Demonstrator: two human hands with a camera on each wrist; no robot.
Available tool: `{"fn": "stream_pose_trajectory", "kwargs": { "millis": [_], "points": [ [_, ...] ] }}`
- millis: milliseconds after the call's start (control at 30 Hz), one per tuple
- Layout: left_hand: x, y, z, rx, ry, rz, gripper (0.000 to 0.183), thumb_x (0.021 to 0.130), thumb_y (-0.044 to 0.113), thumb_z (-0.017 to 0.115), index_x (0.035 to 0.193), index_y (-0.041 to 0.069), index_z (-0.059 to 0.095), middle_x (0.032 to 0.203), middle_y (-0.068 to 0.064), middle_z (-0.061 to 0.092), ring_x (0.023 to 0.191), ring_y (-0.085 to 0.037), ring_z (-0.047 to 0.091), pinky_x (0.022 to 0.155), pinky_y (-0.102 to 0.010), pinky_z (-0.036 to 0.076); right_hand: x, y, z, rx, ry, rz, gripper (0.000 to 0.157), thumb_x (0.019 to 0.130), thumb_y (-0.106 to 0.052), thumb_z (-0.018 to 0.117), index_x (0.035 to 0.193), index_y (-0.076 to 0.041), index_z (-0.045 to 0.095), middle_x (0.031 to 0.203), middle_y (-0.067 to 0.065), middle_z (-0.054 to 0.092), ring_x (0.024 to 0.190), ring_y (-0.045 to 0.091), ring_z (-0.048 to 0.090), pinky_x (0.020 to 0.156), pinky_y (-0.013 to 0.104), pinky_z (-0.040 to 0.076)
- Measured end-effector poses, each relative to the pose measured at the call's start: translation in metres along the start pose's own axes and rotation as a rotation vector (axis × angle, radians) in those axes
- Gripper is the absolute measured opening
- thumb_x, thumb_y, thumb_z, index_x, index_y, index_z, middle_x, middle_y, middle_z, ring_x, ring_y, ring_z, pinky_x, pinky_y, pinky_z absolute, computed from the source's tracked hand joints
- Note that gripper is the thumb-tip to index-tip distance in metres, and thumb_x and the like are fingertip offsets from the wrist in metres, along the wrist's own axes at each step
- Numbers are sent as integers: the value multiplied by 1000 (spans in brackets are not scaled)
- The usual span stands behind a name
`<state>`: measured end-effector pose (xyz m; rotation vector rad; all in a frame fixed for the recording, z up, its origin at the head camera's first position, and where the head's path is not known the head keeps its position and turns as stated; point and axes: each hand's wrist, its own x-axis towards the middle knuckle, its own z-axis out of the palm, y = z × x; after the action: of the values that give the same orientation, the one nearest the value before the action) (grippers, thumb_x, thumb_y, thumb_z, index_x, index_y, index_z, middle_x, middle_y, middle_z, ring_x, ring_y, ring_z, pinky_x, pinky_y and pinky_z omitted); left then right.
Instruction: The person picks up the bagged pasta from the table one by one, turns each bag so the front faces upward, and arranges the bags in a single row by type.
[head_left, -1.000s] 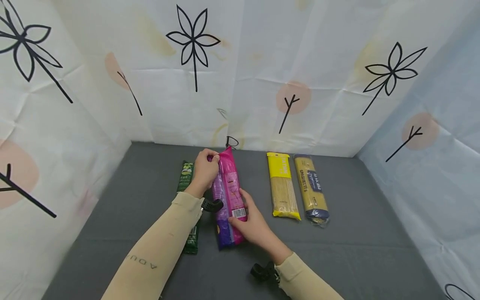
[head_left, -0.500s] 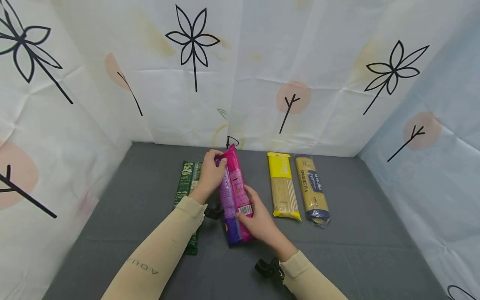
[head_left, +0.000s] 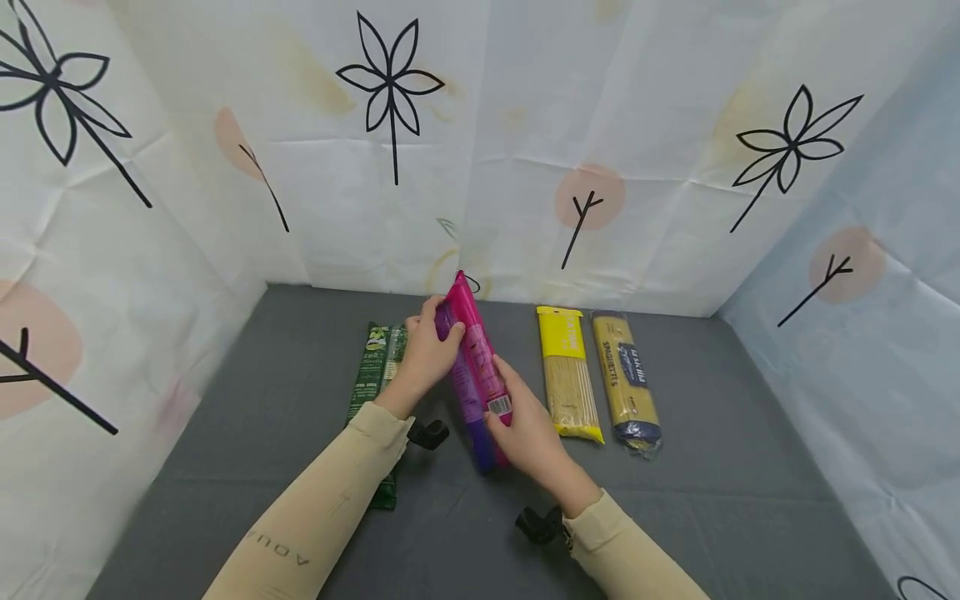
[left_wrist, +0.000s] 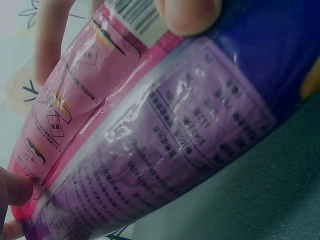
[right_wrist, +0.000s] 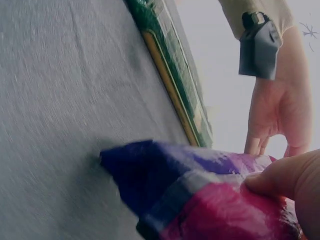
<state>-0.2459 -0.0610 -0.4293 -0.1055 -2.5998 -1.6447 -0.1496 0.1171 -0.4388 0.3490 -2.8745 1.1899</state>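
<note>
Both hands hold a long pink-and-purple plastic food packet (head_left: 471, 367), its printed back and barcode facing up. My left hand (head_left: 429, 354) pinches the far end between thumb and fingers. On the near right side, my right hand (head_left: 531, 433) grips the edge, its thumb (right_wrist: 275, 177) lying on the pink face. The packet stands tilted, far end raised, and the dark blue near end is close over the grey cloth in the right wrist view. In the left wrist view the packet's purple text panel (left_wrist: 165, 135) fills the middle. Left of it lies a green packet (head_left: 367, 375), partly hidden by the left forearm.
To the right, a yellow-topped noodle packet (head_left: 568, 375) and a spaghetti packet (head_left: 628, 379) with a blue label lie side by side on the grey cloth (head_left: 712, 500). Patterned white fabric walls (head_left: 510, 100) rise behind and on both sides.
Both hands have moved the pink-and-purple packet slightly right and away from me, lifting and tilting its far end. More of the green packet now shows. The two right-hand packets stay put.
</note>
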Motion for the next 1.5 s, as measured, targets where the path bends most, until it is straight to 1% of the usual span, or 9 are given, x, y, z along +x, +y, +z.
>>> {"fn": "stream_pose_trajectory", "kwargs": {
  "millis": [100, 233, 367, 467, 600, 767, 967, 1200, 1500],
  "points": [
    [-2, 5, -3, -26, -12, 7, 65, 99, 35, 53, 153, 20, 20, 139, -23, 29, 113, -37, 49, 84, -52, 50, 1, -2, -6, -127, 51, -80, 89, 86, -13, 74, 155, -31, 19, 137, 7, 49, 86, 16, 59, 71, 31, 55],
    [-4, 9, -6, -88, -36, 4, 69, 99, 38, 52, 154, 20, 16, 140, -20, 36, 106, -34, 56, 80, -47, 52, 2, -3, -12, -318, 120, -191, 91, 82, -10, 77, 155, -22, 22, 117, 10, 59, 58, 13, 48, 54, 22, 48],
    [-7, 11, -7, -224, -78, -51, 73, 97, 43, 52, 154, 24, 10, 145, -15, 36, 103, -32, 61, 75, -45, 56, 3, -5, -14, -469, 153, -242, 92, 80, -12, 79, 153, -16, 25, 113, 10, 61, 62, 15, 52, 56, 26, 51],
    [-8, 13, -6, -353, -104, -94, 78, 96, 45, 55, 153, 28, 5, 150, -14, 30, 106, -35, 61, 72, -47, 56, 3, -6, -13, -582, 169, -266, 91, 80, -13, 79, 153, -14, 25, 110, 10, 62, 62, 17, 54, 54, 28, 52],
    [-8, 15, -4, -469, -100, -133, 87, 91, 46, 62, 150, 27, 1, 151, -15, 25, 107, -38, 61, 70, -47, 57, 1, -7, -8, -701, 223, -320, 87, 80, -15, 80, 152, -13, 30, 104, 7, 63, 59, 17, 53, 48, 27, 49],
    [-6, 18, -2, -512, -73, -187, 95, 87, 43, 70, 147, 25, -2, 146, -18, 27, 109, -36, 59, 68, -43, 57, -2, -7, 0, -728, 269, -399, 82, 80, -12, 81, 149, -11, 37, 106, 7, 64, 60, 19, 53, 48, 29, 51],
    [-6, 17, 0, -517, -43, -220, 99, 86, 36, 73, 148, 24, -4, 136, -19, 34, 107, -34, 59, 68, -42, 57, -5, -8, 6, -739, 288, -427, 81, 78, -9, 81, 147, -11, 40, 103, 8, 63, 58, 19, 49, 46, 28, 49],
    [-6, 14, 1, -524, -28, -249, 89, 91, 23, 66, 148, 25, -3, 128, -22, 39, 103, -36, 61, 70, -41, 57, -8, -10, 11, -742, 245, -414, 83, 78, -9, 81, 149, -12, 37, 103, 8, 62, 62, 20, 49, 48, 29, 50],
    [-4, 12, 1, -510, -16, -278, 83, 94, 15, 59, 150, 24, -2, 131, -20, 40, 106, -35, 59, 77, -44, 56, -8, -10, 17, -731, 265, -424, 74, 82, -13, 78, 146, -12, 42, 103, 9, 60, 64, 20, 50, 47, 28, 49]
  ]
}}
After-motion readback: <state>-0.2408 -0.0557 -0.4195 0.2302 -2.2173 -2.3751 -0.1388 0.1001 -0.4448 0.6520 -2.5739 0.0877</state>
